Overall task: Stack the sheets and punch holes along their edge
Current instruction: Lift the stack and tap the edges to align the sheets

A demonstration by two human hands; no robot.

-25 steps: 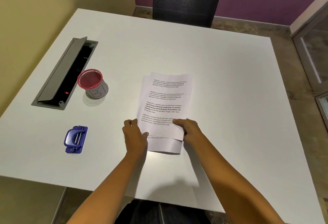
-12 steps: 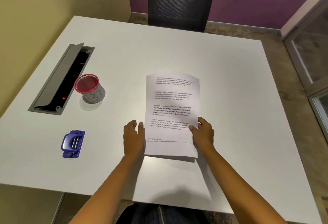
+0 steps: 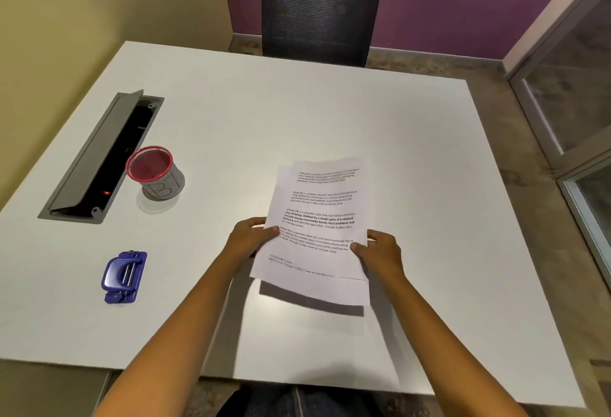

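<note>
A few printed white sheets (image 3: 319, 218) are held up off the white table (image 3: 330, 112), casting a shadow below their near edge. The sheets are not squared: one sticks out lower at the near right. My left hand (image 3: 251, 238) grips their left edge with the thumb on top. My right hand (image 3: 380, 249) grips the right edge the same way. A blue hole punch (image 3: 124, 276) lies on the table to the left, well apart from both hands.
A red-rimmed mesh pen cup (image 3: 157, 173) stands at the left, beside an open grey cable hatch (image 3: 102, 155) set in the tabletop. A dark mesh chair (image 3: 319, 6) stands at the far side. A glass partition (image 3: 575, 92) is at the right.
The sheets lay flat on the table with my hands squaring them from both sides; now both hands grip their side edges and the sheets are lifted off the table.
</note>
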